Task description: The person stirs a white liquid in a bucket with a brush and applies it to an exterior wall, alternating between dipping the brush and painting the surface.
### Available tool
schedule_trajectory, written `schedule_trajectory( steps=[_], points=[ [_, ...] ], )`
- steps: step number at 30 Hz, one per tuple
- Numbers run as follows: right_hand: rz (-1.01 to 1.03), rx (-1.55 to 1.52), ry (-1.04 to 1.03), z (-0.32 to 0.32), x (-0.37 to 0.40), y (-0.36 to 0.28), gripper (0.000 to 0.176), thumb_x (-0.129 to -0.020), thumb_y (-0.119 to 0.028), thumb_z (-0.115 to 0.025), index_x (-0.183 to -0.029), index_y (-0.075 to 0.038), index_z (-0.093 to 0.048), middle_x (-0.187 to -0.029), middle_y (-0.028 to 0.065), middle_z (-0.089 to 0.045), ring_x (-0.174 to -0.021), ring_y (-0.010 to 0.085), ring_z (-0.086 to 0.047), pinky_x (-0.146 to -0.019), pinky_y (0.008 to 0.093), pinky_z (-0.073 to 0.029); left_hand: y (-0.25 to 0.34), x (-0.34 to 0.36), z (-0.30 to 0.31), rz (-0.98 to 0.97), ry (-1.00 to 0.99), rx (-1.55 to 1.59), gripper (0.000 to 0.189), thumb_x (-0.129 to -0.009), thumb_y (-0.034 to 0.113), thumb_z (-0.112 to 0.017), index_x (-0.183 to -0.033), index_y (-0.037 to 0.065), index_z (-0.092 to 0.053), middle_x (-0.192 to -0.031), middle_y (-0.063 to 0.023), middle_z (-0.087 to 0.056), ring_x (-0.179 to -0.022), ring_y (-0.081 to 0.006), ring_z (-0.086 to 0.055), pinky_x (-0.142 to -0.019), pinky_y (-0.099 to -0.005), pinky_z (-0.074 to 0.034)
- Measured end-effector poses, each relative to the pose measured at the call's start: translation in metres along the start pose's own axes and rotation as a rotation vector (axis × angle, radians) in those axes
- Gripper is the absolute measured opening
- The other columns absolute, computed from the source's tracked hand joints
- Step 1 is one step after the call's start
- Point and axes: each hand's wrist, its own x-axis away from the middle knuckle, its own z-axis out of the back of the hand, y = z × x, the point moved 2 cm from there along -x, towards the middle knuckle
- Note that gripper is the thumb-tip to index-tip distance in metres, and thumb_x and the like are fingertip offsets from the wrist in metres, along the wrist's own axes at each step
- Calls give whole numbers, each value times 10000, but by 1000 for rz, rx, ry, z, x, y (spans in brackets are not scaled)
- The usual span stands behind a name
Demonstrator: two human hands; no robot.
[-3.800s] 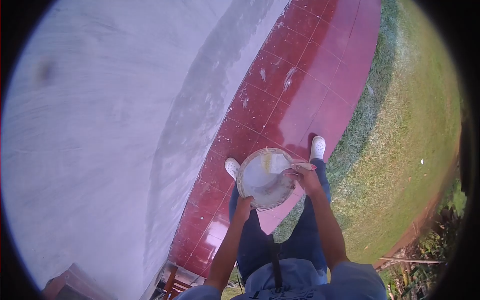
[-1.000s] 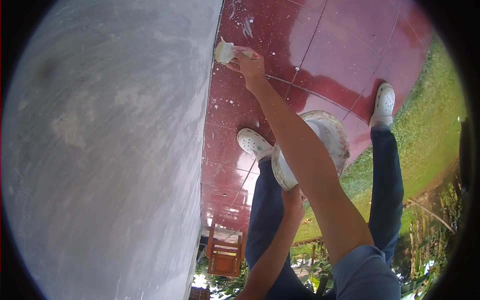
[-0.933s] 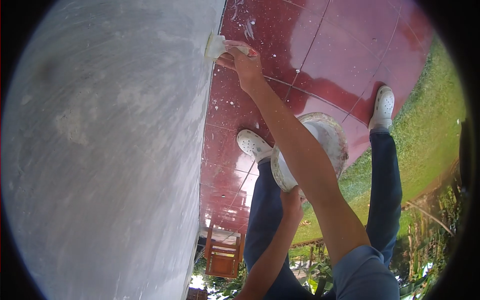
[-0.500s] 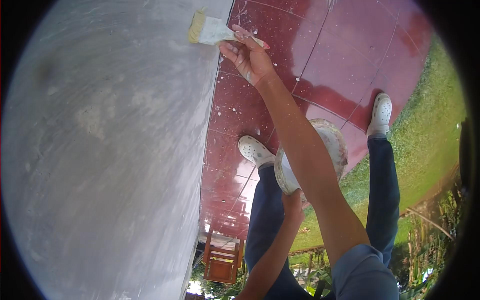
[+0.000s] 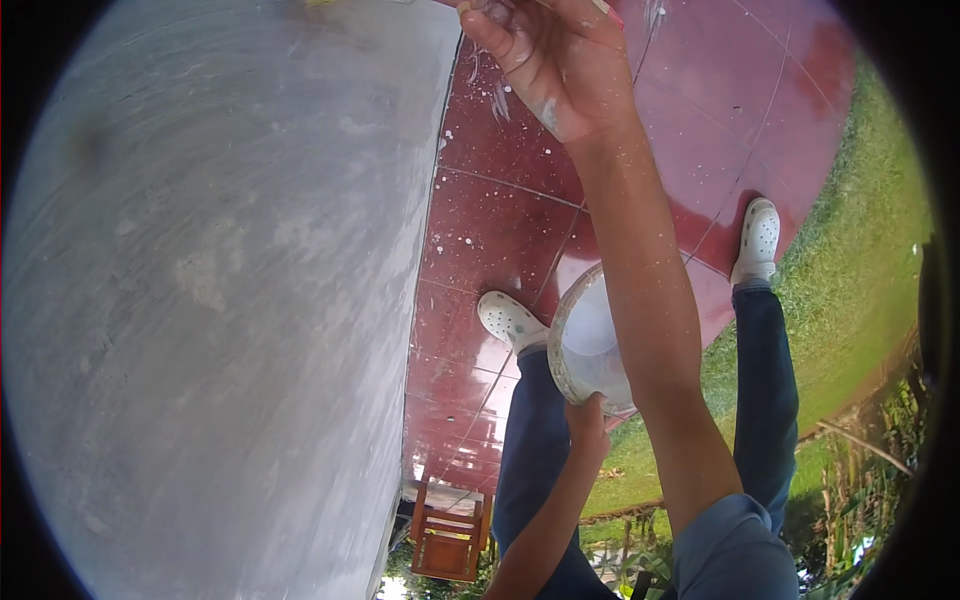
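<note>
My right hand (image 5: 565,70), smeared with white paint, is at the top edge of the view, its fingers closed around a paintbrush. Most of that paintbrush is cut off by the frame; a sliver of yellowish bristles (image 5: 320,2) shows against the grey wall (image 5: 220,300), and the red handle end shows beside my hand. Lower down, my left hand (image 5: 588,420) grips the near rim of a round bucket (image 5: 560,372) with whitish paint inside. My right forearm crosses above the bucket and hides its right side.
Red floor tiles (image 5: 500,220) with white paint spots run along the wall's foot. My white clogs (image 5: 511,320) stand apart on them. Grass (image 5: 850,250) borders the tiles at right. A wooden chair (image 5: 445,540) is at the bottom, near the wall's end.
My right hand has moved up and closer to the camera, taking the paintbrush mostly out of view. The bucket has tilted or shifted slightly, with my left hand still on its rim.
</note>
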Motion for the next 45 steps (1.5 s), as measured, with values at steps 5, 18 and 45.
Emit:
schedule_trajectory(
  steps=[5,18,45],
  points=[
    [-133,-202,302,85,-4,79,361,-981,-68,-540,-1314,48,-461,-1214,189,-571,-1074,288,-651,-904,345,-613,14,1,-7,136,30,258,430,-803,-3,-565,-1229,13,-510,-1136,-111,-600,-1002,-231,-636,-804,-347,-537],
    [-14,566,344,12,-45,-6,344,-983,-58,-523,-1306,43,-463,-1127,227,-620,-1053,310,-671,-849,363,-632,17,-13,-10,155,77,283,524,-804,-10,-567,-1312,45,-451,-1204,-109,-555,-1120,-280,-589,-887,-436,-535],
    [122,-156,-28,16,-93,-21,277,-1011,-113,-499,-1222,67,-514,-1030,214,-662,-961,307,-701,-798,349,-644,28,-8,-11,107,18,185,395,-845,-93,-502,-1231,-12,-479,-1233,-135,-521,-1123,-279,-593,-968,-401,-532]
  ],
)
